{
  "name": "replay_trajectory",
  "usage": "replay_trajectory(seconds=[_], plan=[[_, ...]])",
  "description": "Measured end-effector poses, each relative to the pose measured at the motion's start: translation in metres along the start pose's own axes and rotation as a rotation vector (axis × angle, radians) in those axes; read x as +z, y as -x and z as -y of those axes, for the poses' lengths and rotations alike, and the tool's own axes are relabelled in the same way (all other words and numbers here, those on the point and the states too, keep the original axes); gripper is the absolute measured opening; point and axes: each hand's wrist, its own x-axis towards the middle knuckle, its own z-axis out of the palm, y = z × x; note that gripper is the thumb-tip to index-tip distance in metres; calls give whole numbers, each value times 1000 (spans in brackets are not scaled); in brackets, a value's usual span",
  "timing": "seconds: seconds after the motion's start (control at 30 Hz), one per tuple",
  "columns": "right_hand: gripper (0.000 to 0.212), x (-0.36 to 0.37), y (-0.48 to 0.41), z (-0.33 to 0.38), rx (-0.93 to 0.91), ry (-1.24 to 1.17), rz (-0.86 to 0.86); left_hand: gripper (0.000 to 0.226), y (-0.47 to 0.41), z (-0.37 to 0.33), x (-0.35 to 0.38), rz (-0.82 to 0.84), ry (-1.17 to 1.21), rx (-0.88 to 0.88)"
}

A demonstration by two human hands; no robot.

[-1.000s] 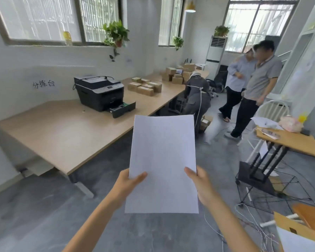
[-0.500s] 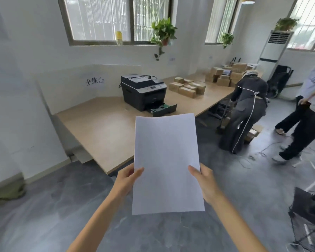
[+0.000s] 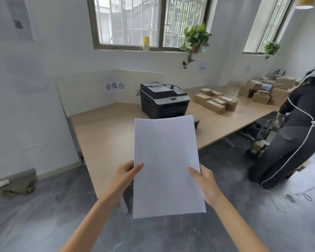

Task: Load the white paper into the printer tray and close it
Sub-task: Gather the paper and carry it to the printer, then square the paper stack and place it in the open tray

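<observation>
I hold a stack of white paper (image 3: 166, 164) upright in front of me with both hands. My left hand (image 3: 126, 176) grips its left edge, thumb on the front. My right hand (image 3: 204, 180) grips the right edge the same way. Beyond the paper, a black and grey printer (image 3: 163, 100) stands on the long wooden table (image 3: 105, 135). The paper covers most of the printer's pulled-out tray; only a dark corner (image 3: 196, 124) shows at the sheet's right edge.
Several cardboard boxes (image 3: 215, 102) lie on the table right of the printer. A person in dark clothes (image 3: 298, 135) bends over at the right beside the table, with cables (image 3: 287, 197) on the grey floor. The table's near corner leg (image 3: 124, 204) stands just left of the paper.
The view has swung left and closer to the table: the printer now sits centred behind the paper, and the standing people at the right have left view. Both hands keep their grip.
</observation>
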Motion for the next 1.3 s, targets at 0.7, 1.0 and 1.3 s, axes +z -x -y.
replay_trajectory(seconds=[0.7,1.0,1.3], plan=[[23,66,-293,0,27,120,121,22,-279,-47,-74,16,-235,58],[30,95,-393,-9,46,45,293,9,-367,-39,-94,-284,236,4],[39,115,-541,17,66,123,570,15,-456,-26,-103,-326,204,47]])
